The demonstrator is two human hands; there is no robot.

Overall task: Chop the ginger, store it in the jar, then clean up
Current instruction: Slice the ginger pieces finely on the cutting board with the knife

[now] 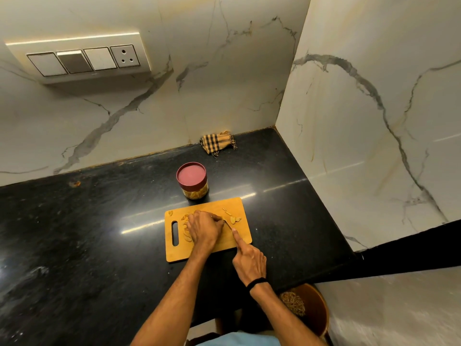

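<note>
A wooden cutting board [239, 206] lies on the black counter. My left hand [203, 228] sits on the board with fingers curled over a piece of ginger, most of it hidden under the hand. My right hand [249, 260] grips a knife [228, 224], index finger stretched along its back, the blade meeting the ginger beside my left fingertips. Cut ginger slices [235, 219] lie right of the blade, and more pieces [185, 233] lie left of my left hand. A clear jar [192, 180] with a red lid on stands just behind the board.
A checked cloth [217, 143] lies crumpled against the back wall. Marble walls close the counter at the back and right. A brown round bin [313, 308] with scraps stands on the floor below the counter's front edge. A switch panel [82, 59] hangs on the wall.
</note>
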